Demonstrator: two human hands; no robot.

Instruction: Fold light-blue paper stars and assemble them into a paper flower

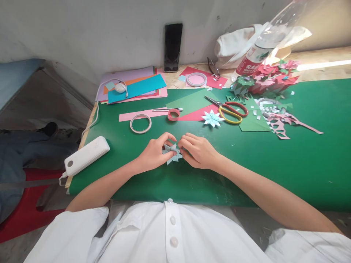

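Between my hands, just above the green mat (263, 168), is a pale blue paper flower (172, 157) with pointed petals. My left hand (156, 151) pinches it from the left with thumb and fingers. On its other side my right hand (200, 150) has its thumb and fingertips closed at the petals' edge. A second light blue paper flower (212, 118) lies flat farther off, touching the scissors (231, 111) with red and yellow handles. Straight beyond my hands are a red paper ring (173, 115) and a roll of tape (140, 124).
A white power bank (87, 156) with a cable lies at the left edge. Coloured paper sheets (137, 87), a phone (172, 47) leaning on the wall, another tape roll (196, 79), a plastic bottle (255, 54) and red paper flowers (274, 78) stand along the back.
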